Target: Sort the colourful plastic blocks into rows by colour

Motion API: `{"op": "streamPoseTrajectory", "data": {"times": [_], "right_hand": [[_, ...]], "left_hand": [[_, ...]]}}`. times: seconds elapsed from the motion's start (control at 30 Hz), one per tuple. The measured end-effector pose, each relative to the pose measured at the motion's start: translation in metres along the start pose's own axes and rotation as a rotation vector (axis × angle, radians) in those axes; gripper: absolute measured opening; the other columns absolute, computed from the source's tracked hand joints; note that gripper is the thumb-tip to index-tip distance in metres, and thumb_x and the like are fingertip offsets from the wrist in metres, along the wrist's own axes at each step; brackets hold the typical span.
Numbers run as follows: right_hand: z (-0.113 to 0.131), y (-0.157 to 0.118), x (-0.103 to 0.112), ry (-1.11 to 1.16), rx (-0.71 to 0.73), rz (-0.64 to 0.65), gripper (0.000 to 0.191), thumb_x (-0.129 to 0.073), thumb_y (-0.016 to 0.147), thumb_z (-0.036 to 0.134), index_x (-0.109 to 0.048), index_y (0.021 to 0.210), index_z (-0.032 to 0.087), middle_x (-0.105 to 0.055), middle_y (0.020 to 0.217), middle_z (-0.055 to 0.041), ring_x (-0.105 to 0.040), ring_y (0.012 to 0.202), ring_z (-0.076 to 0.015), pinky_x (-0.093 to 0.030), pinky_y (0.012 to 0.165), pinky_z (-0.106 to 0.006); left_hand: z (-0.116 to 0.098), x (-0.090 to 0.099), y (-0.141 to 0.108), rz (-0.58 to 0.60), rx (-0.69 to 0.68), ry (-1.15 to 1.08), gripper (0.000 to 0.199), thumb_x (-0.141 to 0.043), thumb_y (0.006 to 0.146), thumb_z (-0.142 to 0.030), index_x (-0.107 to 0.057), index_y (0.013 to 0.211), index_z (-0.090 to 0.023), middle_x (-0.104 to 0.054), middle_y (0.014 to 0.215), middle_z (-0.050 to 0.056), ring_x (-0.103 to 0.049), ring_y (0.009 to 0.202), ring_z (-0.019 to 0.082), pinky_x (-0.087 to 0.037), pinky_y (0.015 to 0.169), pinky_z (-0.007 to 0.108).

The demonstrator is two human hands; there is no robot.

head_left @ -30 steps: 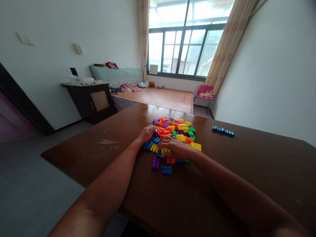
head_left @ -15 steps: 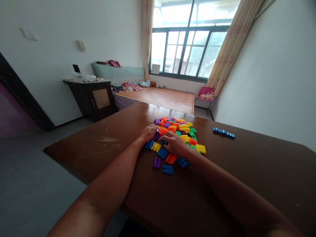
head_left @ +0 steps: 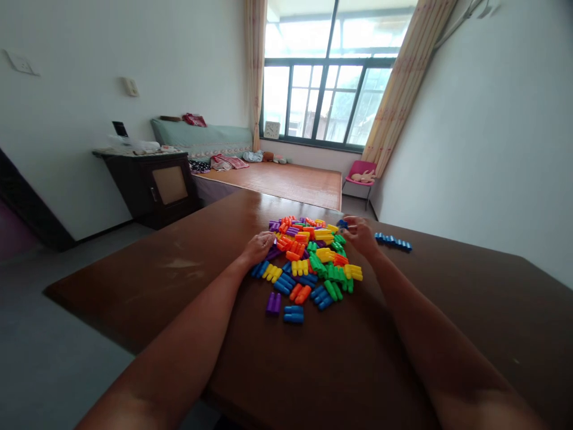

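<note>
A pile of plastic building blocks [head_left: 299,246] in orange, yellow, green, purple and blue lies on the brown table. My left hand [head_left: 258,246] rests at the pile's left edge, beside a purple block [head_left: 274,251]; its fingers lie outstretched, their tips partly hidden. Beyond the pile's right side, my right hand [head_left: 362,236] pinches a small blue block [head_left: 342,224], partly covered by the fingers. To the right of that hand stands a row of joined blue blocks [head_left: 393,241]. A purple block [head_left: 273,303] and a blue block [head_left: 293,314] lie at the near side of the pile.
The table [head_left: 170,286] stretches out on both sides of the pile, its left edge angling toward me. Behind it are a bed [head_left: 290,182], a dark cabinet [head_left: 165,185] at the left and a pink chair [head_left: 362,170] near the window.
My right hand has moved from over the pile to the right and away from me, now carrying a blue block. My left hand stays at the pile's edge. The view has turned slightly right.
</note>
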State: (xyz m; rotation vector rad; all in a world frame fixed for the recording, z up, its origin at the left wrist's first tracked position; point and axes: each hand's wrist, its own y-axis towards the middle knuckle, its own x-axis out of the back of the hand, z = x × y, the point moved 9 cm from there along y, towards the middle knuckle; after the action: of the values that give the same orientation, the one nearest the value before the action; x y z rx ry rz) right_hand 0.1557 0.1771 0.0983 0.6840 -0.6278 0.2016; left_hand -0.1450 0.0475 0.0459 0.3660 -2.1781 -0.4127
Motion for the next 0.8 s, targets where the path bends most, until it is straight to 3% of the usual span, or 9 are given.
{"op": "streamPoseTrajectory", "data": {"times": [0.07,0.17,0.27,0.4,0.57,0.63,0.8], "right_hand": [[-0.023,-0.004,0.022,-0.307,0.034,-0.064,0.035,-0.055,0.077,0.016,-0.061,0.111,0.019,-0.060,0.115,-0.0129,-0.060,0.101,-0.0254,-0.049,0.085,-0.041],[-0.056,-0.013,0.022,-0.540,0.048,0.079,0.030,-0.054,0.077,0.010,-0.066,0.102,0.020,-0.061,0.113,-0.0112,-0.056,0.107,-0.0249,-0.045,0.091,-0.038],[-0.076,-0.016,0.014,-0.537,0.030,0.170,0.019,-0.058,0.078,0.019,-0.067,0.095,0.020,-0.063,0.109,-0.0091,-0.058,0.104,-0.0221,-0.044,0.093,-0.035],[-0.085,-0.012,0.014,-0.508,-0.014,0.089,0.020,-0.056,0.082,0.027,-0.065,0.097,0.018,-0.066,0.102,-0.0092,-0.060,0.101,-0.0222,-0.042,0.094,-0.036],[-0.100,-0.011,0.013,-0.380,-0.136,0.105,0.025,-0.059,0.078,0.024,-0.063,0.102,0.021,-0.069,0.093,-0.0057,-0.065,0.087,-0.0195,-0.048,0.082,-0.032],[-0.107,-0.005,0.031,-0.311,-0.164,0.021,0.026,-0.060,0.075,0.025,-0.063,0.101,0.021,-0.070,0.093,-0.0047,-0.065,0.085,-0.0189,-0.049,0.082,-0.032],[-0.151,0.001,0.103,-0.286,-0.372,-0.306,0.031,-0.060,0.073,0.027,-0.061,0.103,0.019,-0.070,0.096,-0.0086,-0.065,0.086,-0.0203,-0.050,0.079,-0.033]], "left_hand": [[0.001,0.001,0.001,-0.012,0.001,-0.007,0.057,-0.029,0.092,-0.056,-0.072,0.097,-0.019,-0.067,0.116,0.009,-0.059,0.113,0.023,-0.045,0.102,0.036],[0.003,0.001,0.002,-0.024,0.005,-0.009,0.060,-0.028,0.091,-0.060,-0.072,0.095,-0.019,-0.068,0.116,0.009,-0.060,0.112,0.024,-0.046,0.102,0.037],[0.003,0.001,0.003,-0.017,-0.004,-0.009,0.063,-0.026,0.091,-0.062,-0.072,0.096,-0.019,-0.067,0.116,0.010,-0.060,0.112,0.025,-0.046,0.102,0.038],[0.006,-0.001,0.003,-0.005,-0.012,-0.002,0.064,-0.026,0.091,-0.062,-0.072,0.100,-0.018,-0.066,0.118,0.011,-0.059,0.114,0.025,-0.045,0.103,0.039],[0.011,-0.004,0.004,0.001,-0.017,0.003,0.064,-0.025,0.092,-0.060,-0.072,0.102,-0.017,-0.065,0.121,0.012,-0.059,0.114,0.025,-0.044,0.103,0.040],[0.012,-0.005,0.004,0.012,-0.012,0.005,0.064,-0.025,0.092,-0.058,-0.071,0.103,-0.016,-0.064,0.122,0.012,-0.058,0.115,0.025,-0.044,0.104,0.040],[0.008,-0.003,0.004,0.009,-0.014,0.008,0.064,-0.024,0.092,-0.059,-0.072,0.101,-0.017,-0.064,0.121,0.011,-0.059,0.114,0.025,-0.044,0.103,0.039]]}}
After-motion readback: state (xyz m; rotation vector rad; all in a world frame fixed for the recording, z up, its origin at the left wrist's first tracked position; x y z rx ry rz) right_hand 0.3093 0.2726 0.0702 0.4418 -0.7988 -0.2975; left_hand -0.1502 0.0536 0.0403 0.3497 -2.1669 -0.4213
